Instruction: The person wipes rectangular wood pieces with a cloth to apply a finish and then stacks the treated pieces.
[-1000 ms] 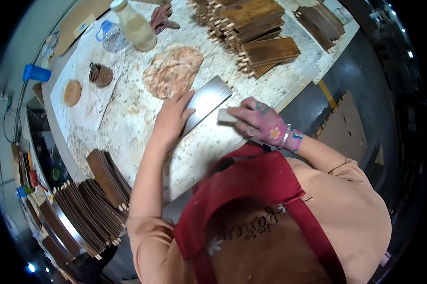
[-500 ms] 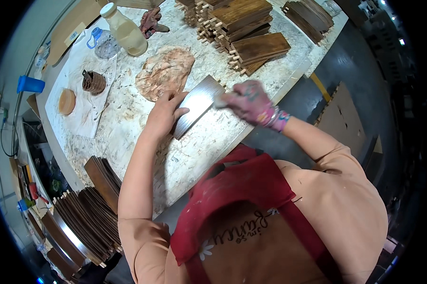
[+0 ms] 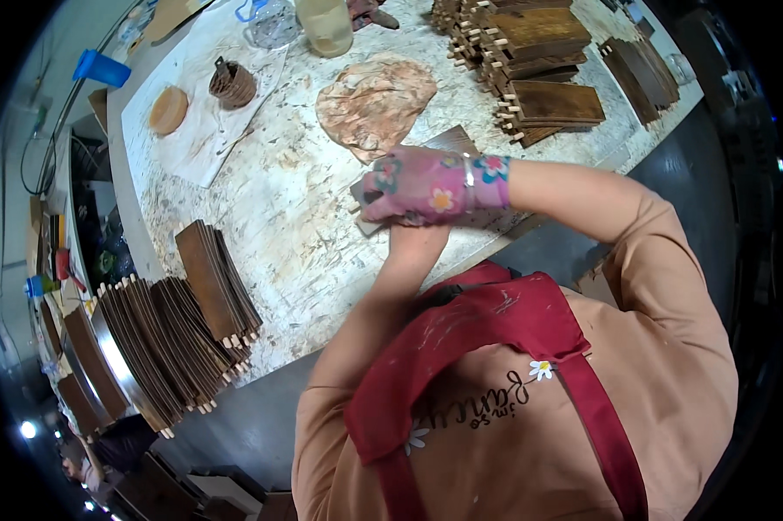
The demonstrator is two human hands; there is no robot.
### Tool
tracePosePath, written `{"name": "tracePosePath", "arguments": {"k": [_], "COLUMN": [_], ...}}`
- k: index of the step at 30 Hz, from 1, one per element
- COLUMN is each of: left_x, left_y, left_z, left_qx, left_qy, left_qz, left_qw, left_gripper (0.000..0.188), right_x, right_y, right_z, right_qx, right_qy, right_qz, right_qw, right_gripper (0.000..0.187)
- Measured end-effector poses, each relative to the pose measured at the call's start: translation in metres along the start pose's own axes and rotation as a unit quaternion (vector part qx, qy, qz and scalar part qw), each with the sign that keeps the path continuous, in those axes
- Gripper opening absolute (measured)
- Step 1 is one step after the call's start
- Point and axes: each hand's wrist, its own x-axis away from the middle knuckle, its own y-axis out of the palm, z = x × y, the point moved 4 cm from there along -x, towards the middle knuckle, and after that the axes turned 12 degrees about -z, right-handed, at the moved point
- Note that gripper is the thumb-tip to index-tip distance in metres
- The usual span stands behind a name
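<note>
A flat wooden board (image 3: 452, 141) with a dark-stained look lies on the worktable, pegs showing at its near left end. My right hand (image 3: 422, 185), in a pink flowered glove, is across the board's near left part with its fingers curled. What it holds, if anything, is hidden beneath the glove. My bare left hand (image 3: 419, 240) is at the board's near edge, under the right hand; its fingers are covered from sight. Beyond the board lies a crumpled, brown-stained cloth (image 3: 376, 102).
Stacks of brown pegged boards (image 3: 552, 102) stand at the far right, with more dark boards (image 3: 643, 78) beyond. A row of boards (image 3: 170, 339) stands at the left edge. A brush-holding pot (image 3: 233, 85), a round amber block (image 3: 167, 111) and a cloudy bottle (image 3: 325, 28) sit far left.
My right hand has swept leftward and down along the board, crossing over my left hand. The board sits further right in the view, which has shifted and turned.
</note>
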Motion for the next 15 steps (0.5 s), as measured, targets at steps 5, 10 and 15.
{"name": "tracePosePath", "arguments": {"k": [5, 10, 15], "left_x": [0.003, 0.001, -0.006], "left_y": [-0.031, -0.068, -0.104], "left_z": [0.021, 0.017, -0.007], "left_qx": [-0.101, -0.128, -0.034], "left_qy": [0.038, -0.054, 0.002], "left_qz": [0.001, -0.054, -0.063], "left_qw": [0.994, 0.989, 0.997], "left_gripper": [0.062, 0.074, 0.062], "right_x": [-0.033, 0.036, 0.129], "right_y": [-0.013, -0.05, -0.048], "right_z": [0.047, 0.055, 0.037], "right_qx": [0.057, -0.128, -0.329], "right_qy": [0.102, 0.172, 0.263], "right_qz": [0.028, 0.229, 0.322], "right_qw": [0.993, 0.949, 0.848], "right_gripper": [0.033, 0.034, 0.045]}}
